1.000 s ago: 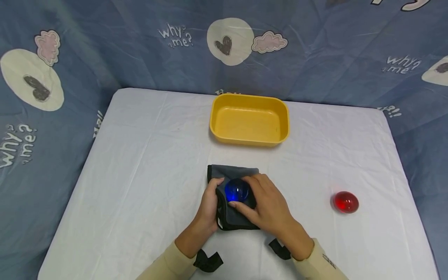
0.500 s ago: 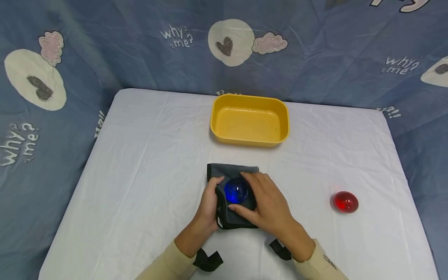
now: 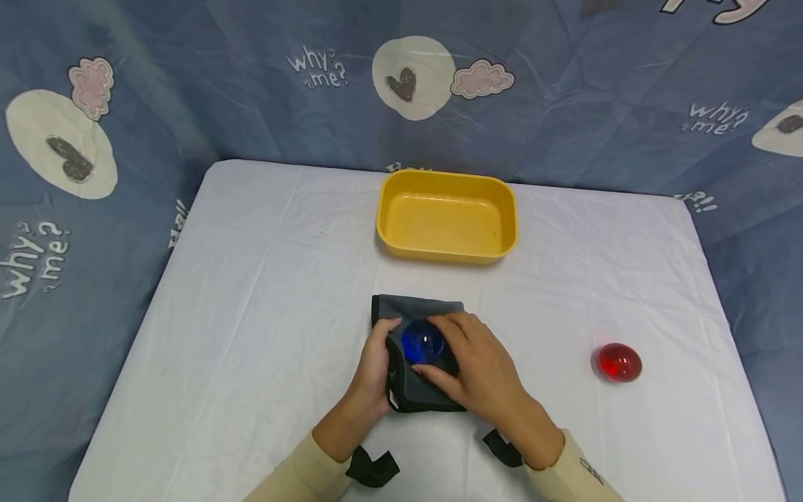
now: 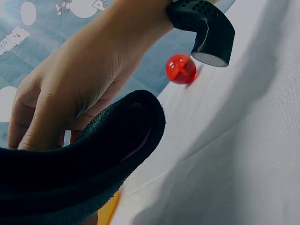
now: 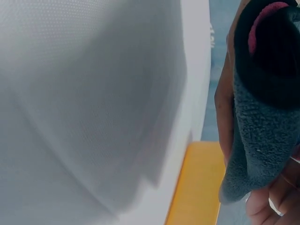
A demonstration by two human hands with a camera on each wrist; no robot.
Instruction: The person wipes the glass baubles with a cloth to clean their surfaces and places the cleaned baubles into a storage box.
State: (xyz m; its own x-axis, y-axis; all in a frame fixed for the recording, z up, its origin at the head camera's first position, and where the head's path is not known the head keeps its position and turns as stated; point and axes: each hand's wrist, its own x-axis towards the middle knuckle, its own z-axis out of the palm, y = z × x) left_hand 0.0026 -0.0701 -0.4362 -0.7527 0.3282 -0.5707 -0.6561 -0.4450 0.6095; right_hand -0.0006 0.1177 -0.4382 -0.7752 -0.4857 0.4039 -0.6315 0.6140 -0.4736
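Only head: blue ball on cloth | wrists: cloth, ball seemingly hidden

The head view looks steeply down over the whole bench. Both wrist views sit low and very close, sharing the grey cloth; the left also catches the red ball.
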